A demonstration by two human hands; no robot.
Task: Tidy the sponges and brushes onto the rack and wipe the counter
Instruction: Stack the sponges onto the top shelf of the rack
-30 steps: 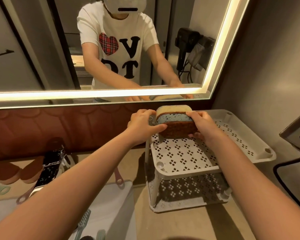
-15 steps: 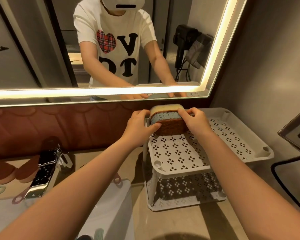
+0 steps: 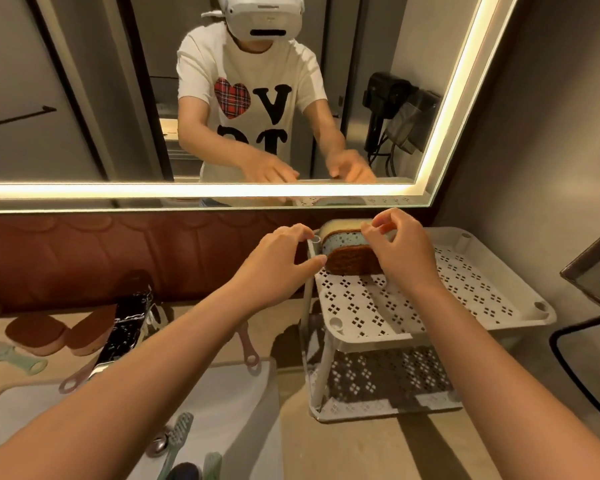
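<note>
A stack of sponges, yellow, blue and brown, stands on edge at the back left corner of the white two-tier rack's top shelf. My left hand hovers beside the rack's corner post with loosely curled fingers and holds nothing. In front of the stack's right end is my right hand, fingers relaxed and lifted off the top of the sponges. Two more brown sponges lie on the counter at the far left. Teal brushes lie in the sink.
A chrome faucet stands between the left sponges and the white sink. A pink handle and a teal brush lie on the counter. A black cable loops right of the rack. The mirror hangs close behind.
Both hands held the sponge stack and set it down at the shelf's back left corner. Their fingers have now come off it, and the stack stands by itself.
</note>
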